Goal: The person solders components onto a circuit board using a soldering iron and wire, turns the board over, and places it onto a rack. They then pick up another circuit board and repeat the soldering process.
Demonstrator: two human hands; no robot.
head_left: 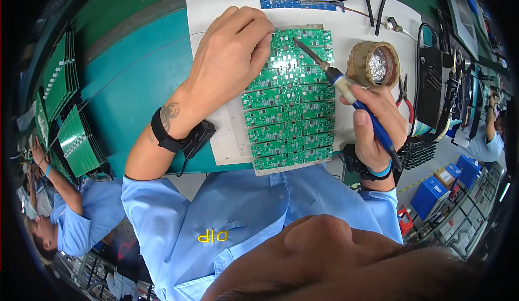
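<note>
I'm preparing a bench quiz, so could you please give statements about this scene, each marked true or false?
1. The right hand holds a pen-shaped, blue-handled soldering iron. True.
2. The left hand is at the upper left of a rectangular green circuit-board panel. True.
3. The iron points at the panel's bottom row. False: it points near the top edge.
4. Red-handled metal pliers lie right of a round brown pot. True.
5. The panel lies right of the pot. False: it lies left.

The right hand (383,123) is gripping a soldering iron (343,87), its tip pointing at the top row of a green circuit-board panel (292,109). The left hand (232,52) is covering the panel's upper-left corner. A round brown container (356,63) is standing nearby.
</note>
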